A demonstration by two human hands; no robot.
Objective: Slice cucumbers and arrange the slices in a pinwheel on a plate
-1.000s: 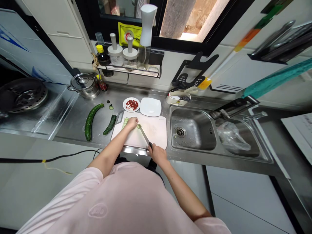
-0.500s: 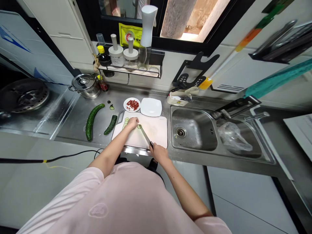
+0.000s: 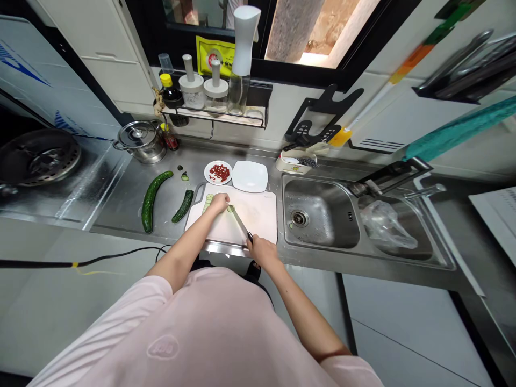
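left hand: curled shut on the cucumber (fingertips hidden)
right hand: closed around the kitchen knife
risk: a blade slip nicks the left hand's fingers, the cucumber rolling on the cutting board

Nothing can be read clearly: the print on the yellow packet behind the shelf, with its red round emblem, the small mark on the white cutting board, and the pink shirt's raised emblem are all too small or blurred.

Head-worn camera — facing forward, down over the counter.
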